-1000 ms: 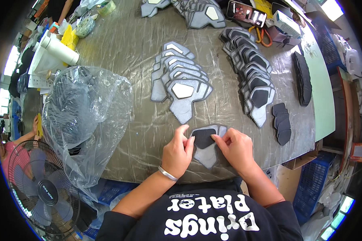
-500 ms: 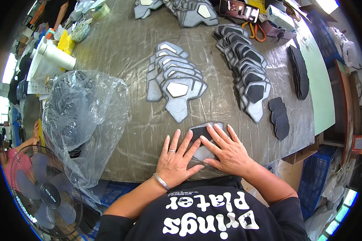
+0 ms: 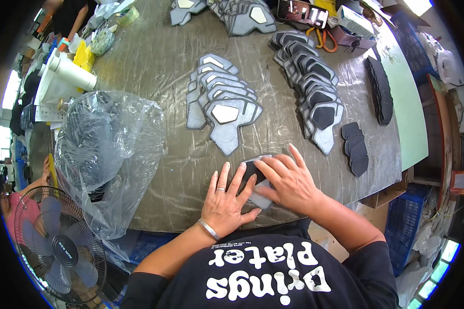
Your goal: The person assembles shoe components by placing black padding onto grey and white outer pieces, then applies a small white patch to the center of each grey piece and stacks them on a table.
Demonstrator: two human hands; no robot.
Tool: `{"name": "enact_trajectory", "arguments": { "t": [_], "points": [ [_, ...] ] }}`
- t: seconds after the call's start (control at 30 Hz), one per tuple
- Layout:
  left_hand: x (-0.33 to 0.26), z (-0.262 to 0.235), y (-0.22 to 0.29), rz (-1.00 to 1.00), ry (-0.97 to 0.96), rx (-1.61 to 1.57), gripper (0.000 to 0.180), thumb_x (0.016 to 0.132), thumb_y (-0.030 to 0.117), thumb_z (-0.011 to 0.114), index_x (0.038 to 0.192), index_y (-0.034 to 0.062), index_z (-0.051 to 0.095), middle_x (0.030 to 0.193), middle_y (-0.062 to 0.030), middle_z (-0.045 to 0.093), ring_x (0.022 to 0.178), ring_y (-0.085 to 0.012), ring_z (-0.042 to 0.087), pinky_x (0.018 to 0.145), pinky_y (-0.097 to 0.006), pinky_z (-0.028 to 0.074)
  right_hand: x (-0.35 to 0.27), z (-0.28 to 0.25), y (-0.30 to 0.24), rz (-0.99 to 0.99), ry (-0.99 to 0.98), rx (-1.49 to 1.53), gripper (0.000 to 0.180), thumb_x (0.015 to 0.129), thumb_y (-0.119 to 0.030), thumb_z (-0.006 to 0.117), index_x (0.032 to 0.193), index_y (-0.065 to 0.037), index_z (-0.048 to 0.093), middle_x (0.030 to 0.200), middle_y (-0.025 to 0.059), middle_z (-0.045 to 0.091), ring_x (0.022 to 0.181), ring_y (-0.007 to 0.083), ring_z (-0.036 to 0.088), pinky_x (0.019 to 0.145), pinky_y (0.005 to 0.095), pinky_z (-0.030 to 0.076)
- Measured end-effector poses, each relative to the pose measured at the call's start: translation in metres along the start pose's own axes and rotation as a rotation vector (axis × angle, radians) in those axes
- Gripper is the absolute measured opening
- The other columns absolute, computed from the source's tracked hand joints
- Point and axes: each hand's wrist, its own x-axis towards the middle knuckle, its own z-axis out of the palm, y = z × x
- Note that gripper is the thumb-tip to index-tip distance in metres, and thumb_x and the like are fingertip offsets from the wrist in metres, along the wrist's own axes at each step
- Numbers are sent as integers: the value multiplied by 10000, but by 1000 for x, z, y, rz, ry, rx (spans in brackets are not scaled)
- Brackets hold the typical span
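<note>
My left hand (image 3: 226,200) and my right hand (image 3: 287,180) lie flat, fingers spread, pressing on a grey shaped piece with a black insert (image 3: 257,181) at the near edge of the table (image 3: 154,67). Most of that piece is hidden under my palms. Just beyond it lies a fanned row of grey pieces with pale centres (image 3: 219,105). To the right runs a row of grey pieces with black inserts (image 3: 314,92). A small pile of loose black inserts (image 3: 355,147) sits right of my right hand.
A clear plastic bag of dark pieces (image 3: 105,154) slumps at the table's left edge. A fan (image 3: 59,250) stands lower left beside another person. A stack of black pieces (image 3: 380,90), more grey pieces (image 3: 237,13), rolls, boxes and orange-handled scissors (image 3: 327,38) crowd the far side.
My hands went from pinching the piece with curled fingers to lying flat on it with fingers spread, pressing it down. The piece stays at the near table edge.
</note>
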Motion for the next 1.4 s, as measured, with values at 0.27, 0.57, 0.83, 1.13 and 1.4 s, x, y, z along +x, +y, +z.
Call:
{"name": "enact_trajectory", "arguments": {
  "t": [0.27,0.57,0.83,1.13,1.4],
  "points": [
    [-1,8,-1,15,57,5,762,806,528,681,1433,148,473,1561,-158,312,1411,-470,279,1116,-622,263,2,14,5,24,165,-14,514,866,-432,657,1265,-111,612,1224,68,535,1189,233,503,1148,544,249],
    [-11,12,-3,-5,132,81,877,789,535,723,1497,134,394,1580,-192,271,1464,-379,229,1164,-570,189,8,-19,8,399,-24,640,376,826,-201,744,1122,-44,573,1133,136,645,1105,327,608,944,448,482],
    [85,-5,-59,16,405,-4,849,864,433,682,1504,9,319,1587,-162,286,1470,-340,257,1185,-515,187,-18,-84,133,431,439,550,283,826,-41,685,1108,-49,676,1039,104,681,971,215,645,864,317,496],
    [123,5,-95,-70,352,172,703,902,405,635,1461,40,414,1597,-133,280,1482,-341,220,1185,-530,176,-21,-3,91,365,195,-66,671,935,-346,604,1528,-186,335,1618,124,226,1494,306,206,1193,532,149],
    [98,9,-33,77,350,44,633,837,376,723,1323,18,533,1490,-162,432,1393,-328,373,1119,-464,307,-62,-32,77,281,718,14,450,837,-113,696,1269,-30,601,1444,188,496,1321,313,491,1107,459,346]
  ]
}}
